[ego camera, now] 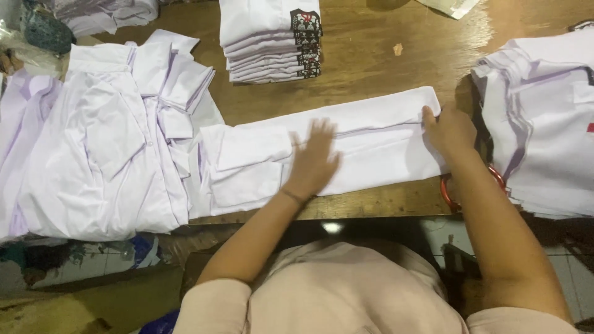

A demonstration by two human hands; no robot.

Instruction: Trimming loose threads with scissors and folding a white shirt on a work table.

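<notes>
On wooden table [371, 68]: folded white shirt [371, 145], long axis left-right, collar end leftward. Left hand [314, 159] flat on it, fingers spread; right hand [450, 131] pinches its right edge. Behind: stack of folded shirts [263, 43], black-red patches facing right.

smooth matt white cloth shirt [346, 148]; glossy worn wood table [371, 62].

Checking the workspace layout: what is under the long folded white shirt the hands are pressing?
The folded white shirt lies on the wooden table, bare around it. Anything beneath is covered.
</notes>
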